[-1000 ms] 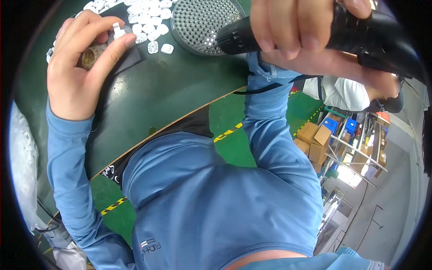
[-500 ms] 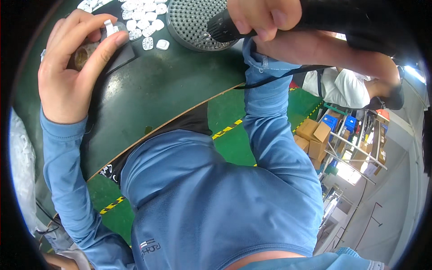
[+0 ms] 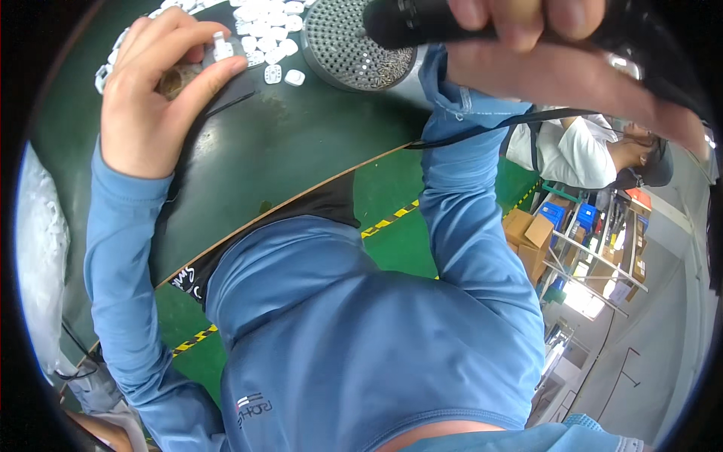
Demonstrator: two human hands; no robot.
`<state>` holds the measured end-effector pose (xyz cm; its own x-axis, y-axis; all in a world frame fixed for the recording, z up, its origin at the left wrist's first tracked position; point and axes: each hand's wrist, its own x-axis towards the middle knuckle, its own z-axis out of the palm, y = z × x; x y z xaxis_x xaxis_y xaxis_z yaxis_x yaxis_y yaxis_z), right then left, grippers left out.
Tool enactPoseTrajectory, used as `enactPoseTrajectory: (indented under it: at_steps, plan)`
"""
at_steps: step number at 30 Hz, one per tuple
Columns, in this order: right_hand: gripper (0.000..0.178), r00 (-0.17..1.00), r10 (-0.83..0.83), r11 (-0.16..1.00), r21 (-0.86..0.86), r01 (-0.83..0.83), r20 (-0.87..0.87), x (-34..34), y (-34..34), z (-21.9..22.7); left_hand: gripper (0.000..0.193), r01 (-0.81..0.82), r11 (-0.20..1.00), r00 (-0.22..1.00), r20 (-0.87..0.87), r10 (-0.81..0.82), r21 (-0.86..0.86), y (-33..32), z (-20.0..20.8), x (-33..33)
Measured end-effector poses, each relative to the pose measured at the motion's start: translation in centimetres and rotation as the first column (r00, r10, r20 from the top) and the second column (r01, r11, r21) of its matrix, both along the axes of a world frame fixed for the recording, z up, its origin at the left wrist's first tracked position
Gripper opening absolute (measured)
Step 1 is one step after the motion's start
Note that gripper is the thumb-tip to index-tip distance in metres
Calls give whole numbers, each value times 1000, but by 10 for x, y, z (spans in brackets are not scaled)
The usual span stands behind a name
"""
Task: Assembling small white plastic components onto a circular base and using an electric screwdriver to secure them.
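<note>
That little white part (image 3: 223, 50) over the desk (image 3: 248, 162), pinched thumb-to-finger in the left hand (image 3: 147, 98), is probably light, stiff and kinda slick, so grab its sides, while the right hand (image 3: 538, 71) wraps a chunky black tool (image 3: 403, 22).

On the right we are seeing a co-worker (image 3: 591, 154) in a white top. Lower down, we are noticing cardboard boxes (image 3: 528, 241) beside a metal rack (image 3: 602, 262) holding blue bins (image 3: 587, 217). Yellow-and-black striped tape (image 3: 390, 218) is crossing the green floor (image 3: 403, 254), a translucent plastic bag (image 3: 41, 260) is lining the left edge, and a pale wall (image 3: 657, 324) is standing beyond.
</note>
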<state>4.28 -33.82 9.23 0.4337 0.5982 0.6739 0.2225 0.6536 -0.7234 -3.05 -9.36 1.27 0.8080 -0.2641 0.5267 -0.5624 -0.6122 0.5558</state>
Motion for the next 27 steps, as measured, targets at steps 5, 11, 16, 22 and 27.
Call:
enactPoseTrajectory:
  at_steps: [5,11,16,22,27]
  plan:
    - [99,1000,9,1000,8,-10,14,37,19,-18,27,-25,998,1000,-13,25,-53,-9,2,1]
    - [99,998,59,998,25,-59,5,8,43,-7,29,-49,997,999,0,49,-52,-7,-3,0]
    - [99,997,72,997,31,-71,-20,-1,54,-9,29,-28,998,997,69,31,-58,-3,-3,0]
    - [99,998,54,998,25,-53,-41,-2,59,-20,30,-29,998,998,58,32,-51,-5,-5,0]
    - [98,997,53,998,20,-52,-50,-2,63,-22,31,-42,997,998,51,45,-58,-3,-7,-1]
